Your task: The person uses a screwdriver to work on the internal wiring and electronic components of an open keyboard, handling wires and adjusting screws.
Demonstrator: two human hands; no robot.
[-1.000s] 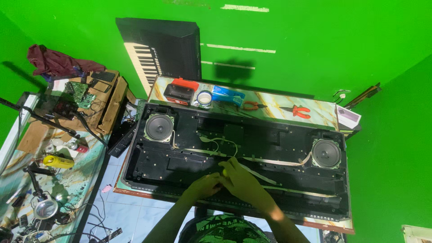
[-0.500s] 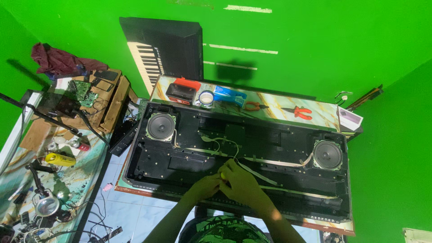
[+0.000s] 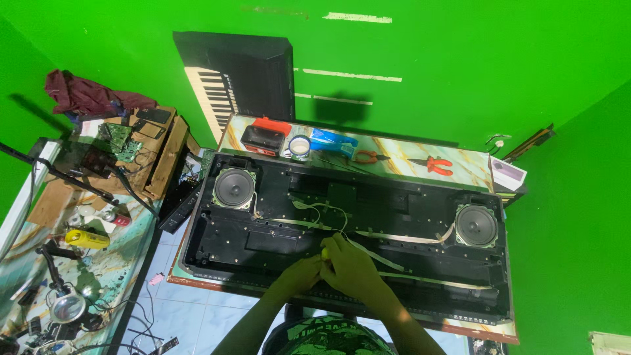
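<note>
I have both hands pressed together low on the opened keyboard shell [image 3: 263,243] lying back-up on the counter [image 3: 460,172], my left hand [image 3: 299,276] and right hand [image 3: 351,269] pinching a small yellow tool [image 3: 324,252] where the flat ribbon cables [image 3: 401,238] meet.

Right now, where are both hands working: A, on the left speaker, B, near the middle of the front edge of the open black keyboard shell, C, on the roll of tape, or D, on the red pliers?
B: the left hand and right hand meet over the open keyboard shell near the middle of its front edge, well away from the left speaker, pliers and tape.
</note>
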